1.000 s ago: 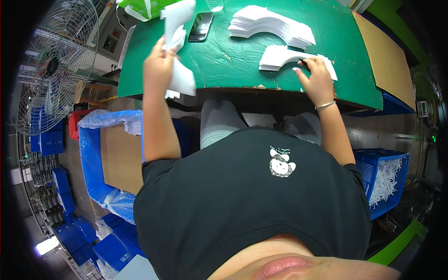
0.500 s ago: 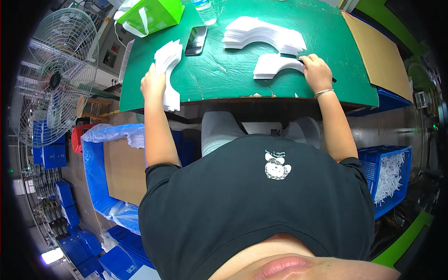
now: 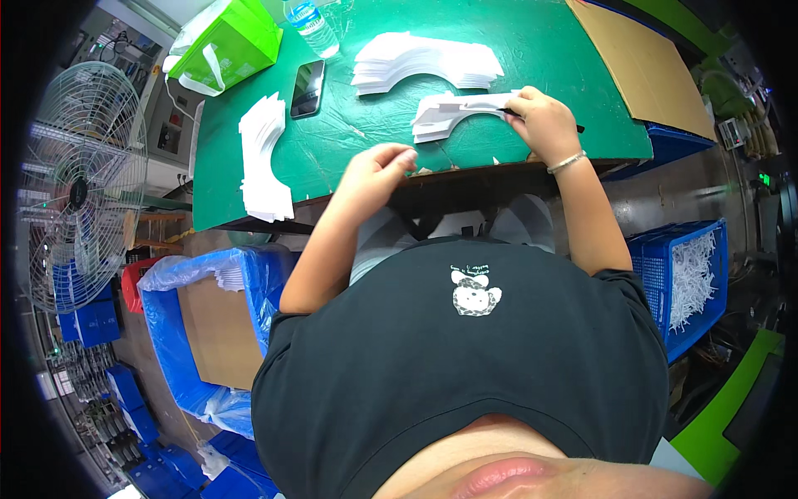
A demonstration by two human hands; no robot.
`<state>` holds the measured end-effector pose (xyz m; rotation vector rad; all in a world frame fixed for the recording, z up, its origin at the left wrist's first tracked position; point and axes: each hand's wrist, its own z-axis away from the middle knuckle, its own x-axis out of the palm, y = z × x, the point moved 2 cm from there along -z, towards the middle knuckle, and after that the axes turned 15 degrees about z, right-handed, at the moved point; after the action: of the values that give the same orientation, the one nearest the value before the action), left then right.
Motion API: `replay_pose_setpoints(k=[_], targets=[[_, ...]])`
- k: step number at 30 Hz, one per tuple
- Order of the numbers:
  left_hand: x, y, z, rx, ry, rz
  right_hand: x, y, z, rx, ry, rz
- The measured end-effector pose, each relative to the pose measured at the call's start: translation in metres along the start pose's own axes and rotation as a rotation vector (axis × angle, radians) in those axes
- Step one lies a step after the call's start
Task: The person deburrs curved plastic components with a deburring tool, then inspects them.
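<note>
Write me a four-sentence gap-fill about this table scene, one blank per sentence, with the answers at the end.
On the table lie ____ stacks of white cut pieces.
The right hand holds a thin ____ tool.
The bag is white and bright ____.
The blue crate of white shreds stands on the person's ____ side.

Missing words: three; black; green; right.
</note>
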<state>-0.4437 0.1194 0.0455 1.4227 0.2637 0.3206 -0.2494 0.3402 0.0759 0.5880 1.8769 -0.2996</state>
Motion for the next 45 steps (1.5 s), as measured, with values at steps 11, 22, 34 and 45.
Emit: replay_pose_setpoints(k=[11,22,34,45], targets=[[0.052,0.035,0.007,0.496,-0.235,0.398,-0.061,-0.029,0.027,-0.199,-0.149,-0.773],[0.071,0.054,0.037,0.388,-0.156,0.402,-0.081,-0.051,0.041,-0.114,0.147,-0.81],[0.075,0.045,0.045,0.339,-0.221,0.413,-0.085,-0.061,0.051,-0.126,0.234,-0.701],[0.075,0.048,0.048,0.402,-0.251,0.192,-0.07,-0.046,0.051,0.08,0.192,-0.578]])
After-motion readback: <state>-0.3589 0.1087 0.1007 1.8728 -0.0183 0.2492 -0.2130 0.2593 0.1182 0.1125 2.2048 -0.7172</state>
